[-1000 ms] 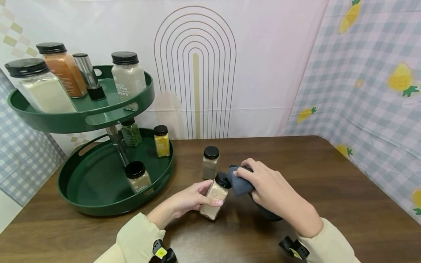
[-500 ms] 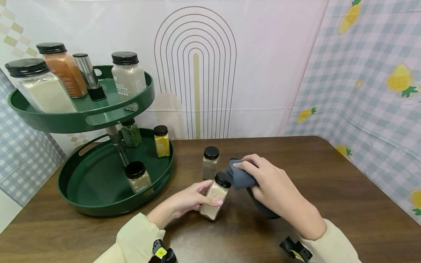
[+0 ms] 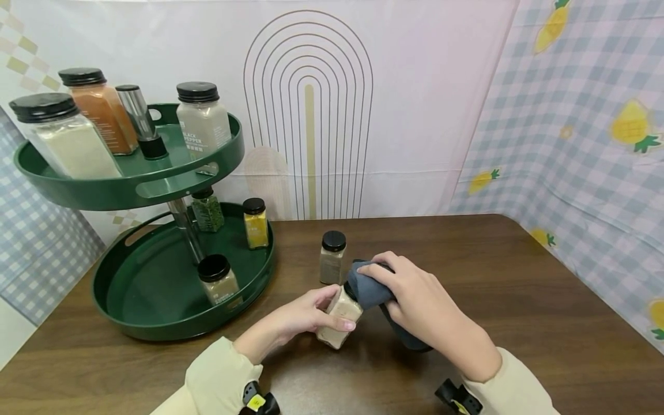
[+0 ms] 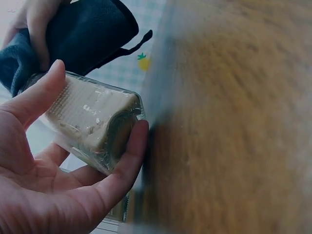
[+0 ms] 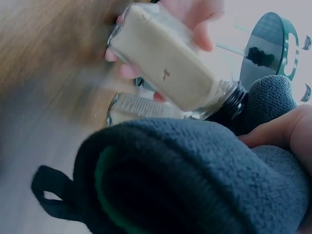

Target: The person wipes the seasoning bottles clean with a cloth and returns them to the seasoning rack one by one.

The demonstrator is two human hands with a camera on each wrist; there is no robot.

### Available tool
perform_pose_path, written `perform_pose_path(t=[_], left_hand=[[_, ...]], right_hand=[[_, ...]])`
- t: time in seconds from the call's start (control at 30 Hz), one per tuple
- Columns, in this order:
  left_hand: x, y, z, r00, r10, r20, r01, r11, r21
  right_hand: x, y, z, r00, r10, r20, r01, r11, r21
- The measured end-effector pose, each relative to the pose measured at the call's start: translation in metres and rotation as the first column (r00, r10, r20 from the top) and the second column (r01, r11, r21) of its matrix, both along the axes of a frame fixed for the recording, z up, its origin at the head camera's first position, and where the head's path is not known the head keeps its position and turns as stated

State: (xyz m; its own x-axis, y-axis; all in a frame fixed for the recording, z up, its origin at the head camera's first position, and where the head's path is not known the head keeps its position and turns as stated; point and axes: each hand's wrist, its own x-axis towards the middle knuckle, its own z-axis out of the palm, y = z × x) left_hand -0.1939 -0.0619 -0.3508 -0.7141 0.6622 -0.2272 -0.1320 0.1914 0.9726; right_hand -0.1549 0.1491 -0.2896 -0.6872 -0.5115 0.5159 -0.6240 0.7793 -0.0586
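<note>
My left hand (image 3: pixel 311 314) grips a clear glass spice jar (image 3: pixel 339 317) of pale powder, tilted with its black lid toward the right. In the left wrist view the thumb lies along the jar's (image 4: pixel 92 112) upper side and the fingers curl under its base. My right hand (image 3: pixel 415 294) grips a folded blue-grey cloth (image 3: pixel 368 285) and holds it over the lid, which is mostly covered in the head view. The right wrist view shows the cloth (image 5: pixel 195 161) against the black lid (image 5: pixel 231 105); a dark loop hangs from its edge. Just behind stands another black-lidded jar (image 3: pixel 332 259).
At the left stands a two-tier green tray rack (image 3: pixel 155 331). Its upper tray carries large jars, including one of orange powder (image 3: pixel 101 118), and a metal cylinder (image 3: pixel 140 121). Small jars, one yellow (image 3: pixel 255 225), stand in the lower tray. A patterned cloth (image 3: pixel 570 144) hangs at right.
The right hand drew back slightly right with the cloth, uncovering the black lid, then came left and down so the cloth covers it again. The left hand and jar barely shifted.
</note>
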Motion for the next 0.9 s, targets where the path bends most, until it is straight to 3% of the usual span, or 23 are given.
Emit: perform_pose_path(t=[0.27, 0.5, 0.63, 0.77, 0.9], left_hand=[[0.002, 0.000, 0.000, 1.000, 0.010, -0.010, -0.010, 1.000, -0.004], [0.000, -0.002, -0.004, 0.997, 0.069, 0.021, -0.070, 0.997, 0.021], [-0.003, -0.004, -0.005, 0.992, 0.098, 0.082, -0.108, 0.987, 0.120], [-0.004, -0.004, -0.005, 0.986, 0.093, 0.141, -0.129, 0.954, 0.272], [-0.003, -0.002, -0.005, 0.982, 0.102, 0.161, -0.153, 0.925, 0.348]], right_hand=[[-0.004, 0.006, -0.001, 0.994, -0.090, 0.065, 0.088, 0.995, 0.042], [-0.005, 0.017, 0.005, 0.954, -0.250, 0.163, 0.231, 0.964, 0.130], [-0.003, 0.021, 0.012, 0.957, -0.242, 0.158, 0.235, 0.970, 0.063], [-0.001, 0.020, 0.016, 0.968, -0.197, 0.154, 0.199, 0.980, 0.001], [0.003, 0.013, 0.016, 0.985, -0.110, 0.135, 0.121, 0.990, -0.077]])
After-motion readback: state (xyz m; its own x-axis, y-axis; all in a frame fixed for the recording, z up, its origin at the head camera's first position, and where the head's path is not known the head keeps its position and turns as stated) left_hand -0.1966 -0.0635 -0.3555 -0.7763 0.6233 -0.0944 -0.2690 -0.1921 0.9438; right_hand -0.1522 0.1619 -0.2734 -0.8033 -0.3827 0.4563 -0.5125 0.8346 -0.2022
